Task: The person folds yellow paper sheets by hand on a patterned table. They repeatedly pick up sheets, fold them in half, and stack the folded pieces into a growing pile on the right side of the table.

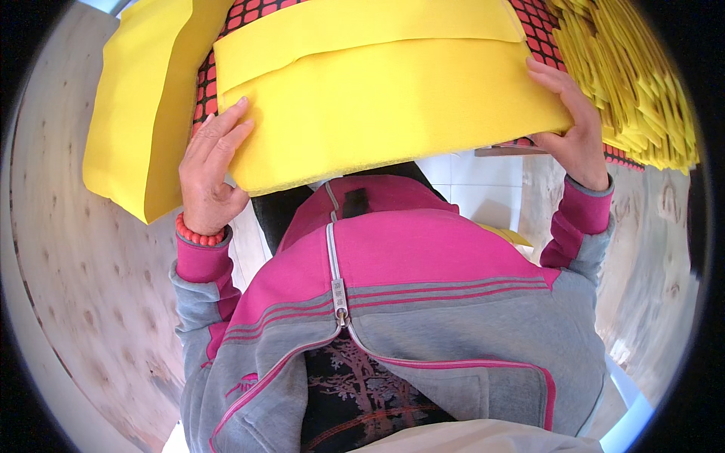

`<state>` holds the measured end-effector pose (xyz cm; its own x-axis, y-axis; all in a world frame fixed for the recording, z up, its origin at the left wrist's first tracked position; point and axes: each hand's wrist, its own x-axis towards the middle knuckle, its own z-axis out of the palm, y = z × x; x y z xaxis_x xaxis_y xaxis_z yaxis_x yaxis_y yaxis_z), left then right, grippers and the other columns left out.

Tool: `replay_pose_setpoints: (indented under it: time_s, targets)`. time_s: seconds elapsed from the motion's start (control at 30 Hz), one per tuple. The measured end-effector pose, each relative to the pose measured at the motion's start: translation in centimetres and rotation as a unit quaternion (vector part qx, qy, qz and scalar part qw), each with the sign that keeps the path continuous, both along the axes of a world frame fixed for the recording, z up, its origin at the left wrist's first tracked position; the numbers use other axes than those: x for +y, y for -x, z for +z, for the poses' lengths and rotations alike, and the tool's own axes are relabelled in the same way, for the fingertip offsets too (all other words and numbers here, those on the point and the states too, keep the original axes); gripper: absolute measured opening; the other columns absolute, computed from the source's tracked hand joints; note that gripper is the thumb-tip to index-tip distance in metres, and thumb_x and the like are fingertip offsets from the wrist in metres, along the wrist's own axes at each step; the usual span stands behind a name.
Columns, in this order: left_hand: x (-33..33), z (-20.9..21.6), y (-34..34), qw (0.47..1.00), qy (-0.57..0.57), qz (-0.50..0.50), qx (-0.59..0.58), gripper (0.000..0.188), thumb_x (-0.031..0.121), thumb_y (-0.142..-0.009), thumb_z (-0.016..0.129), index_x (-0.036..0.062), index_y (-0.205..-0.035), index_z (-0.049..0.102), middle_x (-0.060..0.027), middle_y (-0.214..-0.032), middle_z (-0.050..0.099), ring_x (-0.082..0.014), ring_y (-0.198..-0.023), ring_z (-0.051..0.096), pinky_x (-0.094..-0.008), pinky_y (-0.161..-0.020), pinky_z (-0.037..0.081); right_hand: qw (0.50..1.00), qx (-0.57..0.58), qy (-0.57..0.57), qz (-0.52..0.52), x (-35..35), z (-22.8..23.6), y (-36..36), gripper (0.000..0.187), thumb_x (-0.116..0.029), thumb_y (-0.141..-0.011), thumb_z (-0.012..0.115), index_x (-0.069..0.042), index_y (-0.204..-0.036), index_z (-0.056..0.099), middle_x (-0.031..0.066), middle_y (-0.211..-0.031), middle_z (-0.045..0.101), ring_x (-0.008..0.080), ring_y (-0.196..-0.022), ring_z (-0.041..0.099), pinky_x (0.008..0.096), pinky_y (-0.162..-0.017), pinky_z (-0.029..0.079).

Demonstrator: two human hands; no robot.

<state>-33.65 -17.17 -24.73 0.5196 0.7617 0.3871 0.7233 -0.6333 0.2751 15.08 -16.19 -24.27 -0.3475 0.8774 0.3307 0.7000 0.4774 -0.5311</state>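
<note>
A wide piece of yellow fabric (400,106) stretches between my two hands, its near edge hanging just over the front of the table. Across its far part lies a folded-over yellow flap (362,32). My left hand (208,162) is closed on the left side, fingers on top and thumb at the near corner. On the right side, my right hand (574,124) grips the edge with its fingertips above and its thumb at the lower corner. Whether the fabric is one layer or several, I cannot tell.
Beneath the fabric is a red-and-black patterned table cover (205,94). Another yellow fabric piece (128,113) hangs over the left side. A thick pile of folded yellow pieces (634,83) lies at the far right. Pale wooden boards (83,294) flank me; white floor tiles (483,170) show below.
</note>
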Motion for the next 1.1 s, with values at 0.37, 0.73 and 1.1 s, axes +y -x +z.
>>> replay_pose_setpoints:
  time_s: [0.37,0.73,1.1]
  targets:
    - [-0.1,0.1,2.2,0.997,-0.024,0.0,0.08,0.067,0.002,-0.075,0.072,0.0098,-0.141,0.059,-0.0124,-0.149,0.056,-0.0322,-0.135,0.056,-0.0506,-0.115,0.042,0.999,-0.031,0.008,0.029,-0.9,-0.6,2.5,0.075,0.0,-0.065,0.084,-0.003,-0.136,0.059,0.015,-0.145,0.059,0.0307,-0.134,0.056,0.039,-0.114,0.042]
    - [0.4,0.6,2.5,0.998,-0.048,0.005,0.027,0.07,-0.001,-0.074,0.068,0.0097,-0.143,0.058,-0.0139,-0.151,0.055,-0.0343,-0.133,0.057,-0.0489,-0.115,0.043,0.998,-0.048,0.002,0.028,-1.1,-0.9,3.0,0.074,-0.002,-0.065,0.083,-0.002,-0.135,0.059,0.0167,-0.145,0.058,0.0327,-0.136,0.055,0.0406,-0.116,0.041]
    - [1.2,-0.2,2.6,0.996,-0.084,0.032,0.001,0.064,0.002,-0.082,0.072,0.0106,-0.143,0.057,-0.0126,-0.15,0.055,-0.0345,-0.126,0.062,-0.0408,-0.103,0.052,0.999,-0.037,0.019,0.023,-1.2,-0.7,3.4,0.072,-0.001,-0.067,0.082,-0.001,-0.136,0.06,0.0161,-0.145,0.058,0.0309,-0.137,0.054,0.0403,-0.116,0.039]
